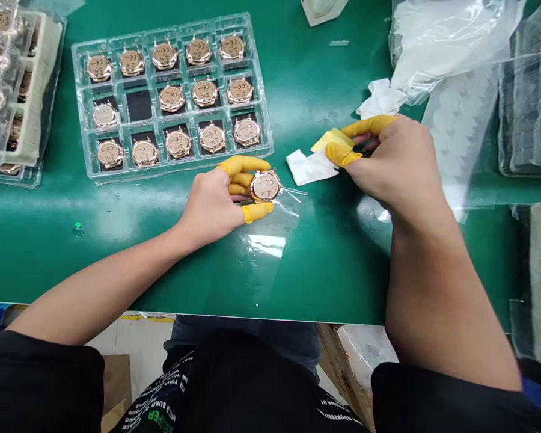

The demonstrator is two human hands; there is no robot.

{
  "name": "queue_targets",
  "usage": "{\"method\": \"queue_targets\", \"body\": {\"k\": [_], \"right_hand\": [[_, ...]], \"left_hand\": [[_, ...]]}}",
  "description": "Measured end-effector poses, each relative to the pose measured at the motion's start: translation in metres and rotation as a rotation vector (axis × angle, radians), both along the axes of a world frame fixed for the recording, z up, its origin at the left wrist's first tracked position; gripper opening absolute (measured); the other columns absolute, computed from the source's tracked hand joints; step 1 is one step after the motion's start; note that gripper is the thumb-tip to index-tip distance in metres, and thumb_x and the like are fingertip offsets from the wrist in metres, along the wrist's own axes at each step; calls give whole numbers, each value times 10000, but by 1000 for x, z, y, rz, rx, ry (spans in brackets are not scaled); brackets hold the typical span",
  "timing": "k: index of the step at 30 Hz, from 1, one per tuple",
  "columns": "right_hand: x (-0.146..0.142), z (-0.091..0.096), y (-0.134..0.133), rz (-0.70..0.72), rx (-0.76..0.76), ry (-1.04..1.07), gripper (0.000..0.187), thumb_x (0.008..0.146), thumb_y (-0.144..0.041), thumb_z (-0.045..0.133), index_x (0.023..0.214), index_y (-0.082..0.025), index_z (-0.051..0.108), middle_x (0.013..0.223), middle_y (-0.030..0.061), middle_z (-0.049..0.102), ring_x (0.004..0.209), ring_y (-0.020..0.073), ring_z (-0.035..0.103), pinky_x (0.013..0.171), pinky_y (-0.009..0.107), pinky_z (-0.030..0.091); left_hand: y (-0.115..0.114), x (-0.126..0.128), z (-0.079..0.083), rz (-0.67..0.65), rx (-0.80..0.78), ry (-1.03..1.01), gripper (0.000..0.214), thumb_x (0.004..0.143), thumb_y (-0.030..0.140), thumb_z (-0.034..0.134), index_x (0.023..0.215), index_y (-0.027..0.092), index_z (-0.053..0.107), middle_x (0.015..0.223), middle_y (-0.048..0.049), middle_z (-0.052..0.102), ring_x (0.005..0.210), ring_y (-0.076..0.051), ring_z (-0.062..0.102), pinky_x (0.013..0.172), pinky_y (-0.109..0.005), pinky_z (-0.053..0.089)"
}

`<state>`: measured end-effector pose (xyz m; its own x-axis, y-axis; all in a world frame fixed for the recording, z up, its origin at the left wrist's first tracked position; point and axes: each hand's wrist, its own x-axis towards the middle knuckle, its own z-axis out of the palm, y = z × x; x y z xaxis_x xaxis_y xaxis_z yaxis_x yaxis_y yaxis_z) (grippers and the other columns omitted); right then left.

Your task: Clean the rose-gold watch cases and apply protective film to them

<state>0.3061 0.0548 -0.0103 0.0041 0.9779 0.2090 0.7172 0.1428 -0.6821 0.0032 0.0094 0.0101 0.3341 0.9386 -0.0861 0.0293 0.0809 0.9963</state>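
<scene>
My left hand (211,201), with yellow finger cots, grips a round rose-gold watch case (265,186) by its edge, its back facing up. A clear plastic bag (270,240) lies flat under and beyond that hand. My right hand (388,162), also wearing yellow finger cots, pinches a yellow cloth (332,140) between thumb and forefinger. A crumpled white wipe (311,167) touches the cloth and lies on the mat just left of my right hand. The two hands are apart.
A clear tray (79,78) holds several matching watch cases, with one dark compartment (139,105) showing no case. Another stacked tray (18,90) sits at far left. White cloth (381,99) and plastic bags (451,48) lie to the right on the green mat (324,282).
</scene>
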Motion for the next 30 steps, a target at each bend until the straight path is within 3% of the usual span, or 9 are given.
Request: {"method": "queue_targets", "body": {"k": [2,4,7,10,13,16,18,25,30], "right_hand": [[-5,9,1,-172,-34,-61,227,726,-193,934,797,-251,727,707,9,570,654,173,466,672,362,403],[-19,23,-4,-240,28,40,288,713,-242,965,766,-263,683,704,2,572,623,158,461,632,355,382],[-47,46,-23,-82,114,390,340,718,-374,986,872,-294,693,761,0,604,645,162,530,568,343,424],[-76,55,-47,111,52,550,307,860,-478,865,842,-267,641,715,-12,605,556,147,540,454,326,425],[-97,46,-63,203,75,330,306,973,-398,697,761,-238,545,695,-5,551,587,141,523,523,319,424],[-108,33,-67,284,210,101,66,928,-264,632,881,-226,605,923,65,653,824,201,637,684,362,496],[-112,28,-67,311,229,57,92,889,-185,611,966,-235,615,976,70,696,859,212,676,698,358,518],[-115,21,-67,234,239,65,141,855,-151,640,926,-256,579,844,18,702,708,184,665,636,337,533],[-108,12,-61,225,124,303,87,962,-190,595,1000,-259,557,830,-9,660,605,126,616,571,306,570]], "left_hand": [[0,0,0,4,1,-1,574,635,173,905,1185,196,741,974,-8,811,896,-165,807,871,-290,699],[0,0,0,6,3,-5,569,636,167,900,1182,198,742,981,-10,815,899,-164,809,864,-284,697],[0,0,-1,16,15,-5,558,636,166,898,1170,202,739,964,-5,815,880,-159,808,852,-280,693],[-1,1,-2,37,28,-1,536,631,162,897,1140,198,730,937,1,813,844,-147,801,823,-266,685],[-3,2,-3,55,42,1,518,639,158,890,1127,194,721,951,-3,815,821,-137,792,790,-252,675],[-4,1,-4,56,58,13,519,650,150,876,1144,191,722,949,-3,816,802,-132,785,764,-243,665],[-4,0,-5,53,70,34,510,650,142,865,1140,189,732,928,0,814,800,-136,785,752,-241,660],[-5,-1,-4,60,62,41,540,623,244,947,1117,181,738,903,-3,806,785,-145,779,704,-241,651],[-2,-1,-3,67,46,14,561,625,235,943,1142,185,731,938,-8,811,800,-142,781,755,-263,671]]}}
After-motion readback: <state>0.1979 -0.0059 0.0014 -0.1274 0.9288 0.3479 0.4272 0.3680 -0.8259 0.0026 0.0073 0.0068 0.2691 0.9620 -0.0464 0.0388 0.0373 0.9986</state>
